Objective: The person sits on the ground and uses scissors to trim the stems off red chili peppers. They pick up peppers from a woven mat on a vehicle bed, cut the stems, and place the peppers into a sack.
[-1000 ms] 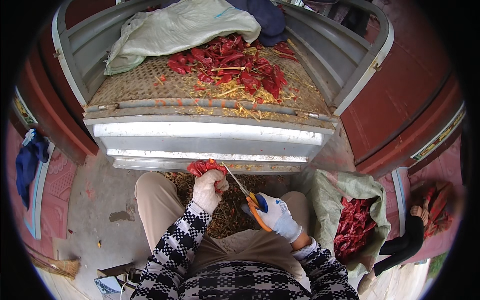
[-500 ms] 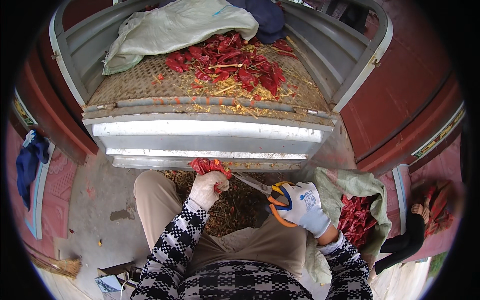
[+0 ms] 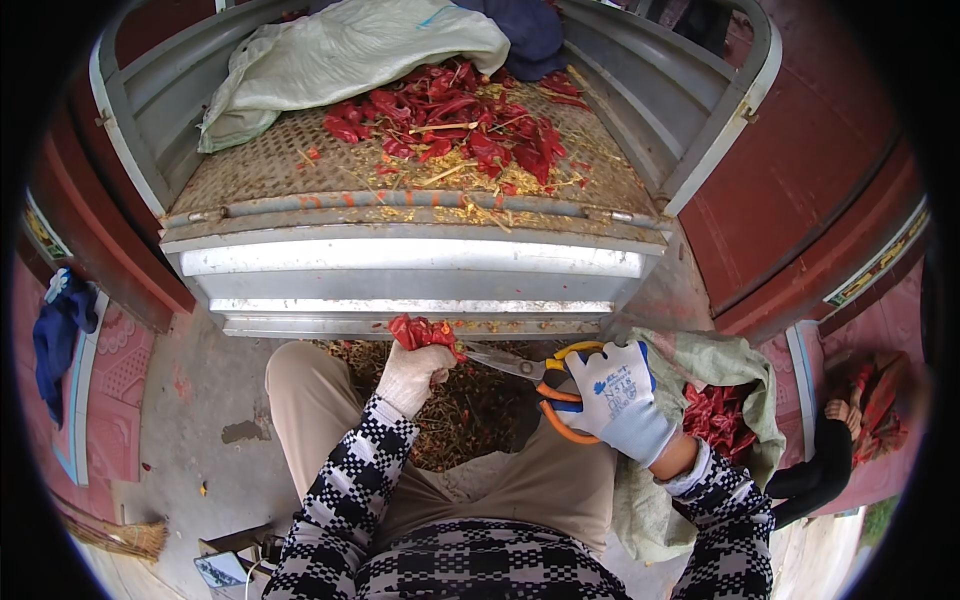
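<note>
Red peppers [image 3: 418, 330] pinched w/ L hand [image 3: 415, 377], protruding beyond fingers; scissors [image 3: 518, 366] gripped w/ R hand [image 3: 612, 395], long axis approx. crosswise, tips beside L fingers.

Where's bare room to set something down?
Concrete floor between left knee and pink tiles, beyond the broom. Cargo bed, left front below the pale sack, has only scattered bits. Crowded: the bed's middle, heaped with peppers; by the knees, left hand with pepper bunch, right hand with scissors; right side, open sack.

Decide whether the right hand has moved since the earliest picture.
Yes: against the metal tailgate, the right hand has shifted rightward and upward in the picture.
</note>
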`<state>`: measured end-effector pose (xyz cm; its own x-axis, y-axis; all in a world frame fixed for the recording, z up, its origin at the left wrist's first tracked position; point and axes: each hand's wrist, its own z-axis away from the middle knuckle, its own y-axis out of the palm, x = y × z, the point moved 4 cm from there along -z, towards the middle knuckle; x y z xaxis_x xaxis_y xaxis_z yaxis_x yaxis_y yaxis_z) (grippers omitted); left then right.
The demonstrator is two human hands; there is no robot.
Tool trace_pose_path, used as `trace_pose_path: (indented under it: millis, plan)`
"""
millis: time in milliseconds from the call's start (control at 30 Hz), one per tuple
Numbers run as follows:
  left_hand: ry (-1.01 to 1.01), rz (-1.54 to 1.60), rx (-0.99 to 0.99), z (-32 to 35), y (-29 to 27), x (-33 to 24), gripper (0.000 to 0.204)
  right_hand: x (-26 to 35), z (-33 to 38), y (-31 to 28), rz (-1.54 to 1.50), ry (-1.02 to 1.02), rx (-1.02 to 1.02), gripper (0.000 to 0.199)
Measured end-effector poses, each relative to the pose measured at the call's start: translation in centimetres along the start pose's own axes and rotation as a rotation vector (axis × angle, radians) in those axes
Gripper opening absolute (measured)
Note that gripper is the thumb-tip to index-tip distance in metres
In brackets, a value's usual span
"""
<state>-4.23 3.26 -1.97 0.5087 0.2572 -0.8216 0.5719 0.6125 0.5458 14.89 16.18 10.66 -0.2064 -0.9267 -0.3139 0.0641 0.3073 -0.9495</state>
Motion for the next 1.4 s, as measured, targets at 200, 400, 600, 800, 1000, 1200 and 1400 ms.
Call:
trace_pose_path:
  millis: [200,400,600,800,1000,1200,1400]
  plan:
    - [0.083,-0.089,-0.094,-0.2,0.0,-0.5,0.013,1.5,-0.7,1.7,-0.038,0.094,0.076,0.049]
    - [-0.038,0.023,-0.122,-0.1,-0.8,0.0,0.012,3.8,-0.7,4.5,-0.331,0.231,0.094,0.05]
    - [-0.111,0.241,-0.059,0.0,-0.2,0.8,0.014,5.9,0.1,7.9,-1.138,0.299,0.125,0.037]
    - [-0.14,0.309,-0.02,0.2,0.3,0.9,0.024,8.5,0.8,11.1,-2.066,0.45,0.38,0.027]
    - [-0.236,0.485,0.068,0.5,1.6,0.9,0.031,10.9,0.3,11.0,-2.19,0.533,0.13,0.016]
    - [-0.29,0.572,0.072,1.1,1.4,2.9,0.028,6.7,-1.0,8.6,-1.327,0.367,-0.217,0.018]
    - [-0.201,0.384,0.191,0.6,1.3,0.9,0.028,2.0,-1.1,5.3,-0.598,0.12,-0.147,0.056]
